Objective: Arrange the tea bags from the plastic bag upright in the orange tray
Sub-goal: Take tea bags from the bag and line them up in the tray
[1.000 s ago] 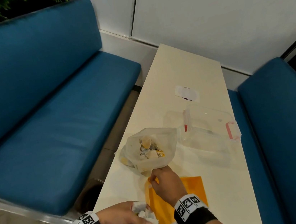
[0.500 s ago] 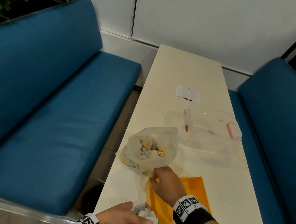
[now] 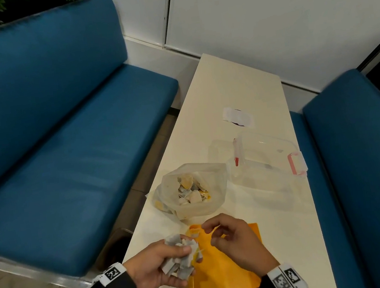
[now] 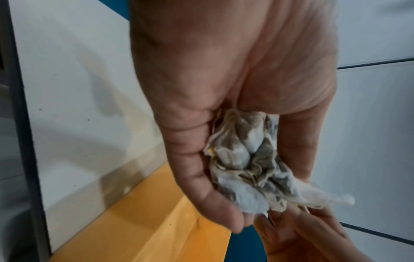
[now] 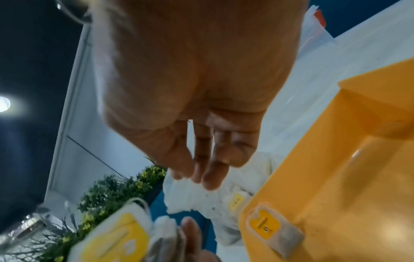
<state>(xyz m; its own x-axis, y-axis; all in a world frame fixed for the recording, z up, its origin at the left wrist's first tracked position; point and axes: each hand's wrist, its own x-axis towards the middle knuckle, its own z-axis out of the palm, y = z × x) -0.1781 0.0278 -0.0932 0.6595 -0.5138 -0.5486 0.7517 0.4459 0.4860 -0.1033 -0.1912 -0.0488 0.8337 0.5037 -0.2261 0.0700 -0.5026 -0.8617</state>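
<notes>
My left hand (image 3: 186, 255) grips a crumpled bunch of tea bags (image 3: 178, 257) over the left edge of the orange tray (image 3: 226, 284); the bunch (image 4: 246, 168) fills its palm in the left wrist view. My right hand (image 3: 211, 234) hovers over the tray's far end with loosely curled fingers that hold nothing. Its fingertips (image 4: 298, 228) reach close under the bunch. One tea bag with a yellow tag (image 5: 273, 230) leans in a corner of the tray (image 5: 336, 177). The clear plastic bag (image 3: 195, 189) stands open just beyond the tray with several tea bags inside.
A clear lidded box with pink clips (image 3: 265, 158) sits to the right of the plastic bag on the narrow white table (image 3: 225, 86). A white paper slip (image 3: 237, 117) lies farther back. Blue benches (image 3: 65, 160) flank the table on both sides.
My right hand has drawn back from the tray's far edge by the plastic bag toward my left hand. My left hand has lifted the bunch of tea bags up and toward the tray.
</notes>
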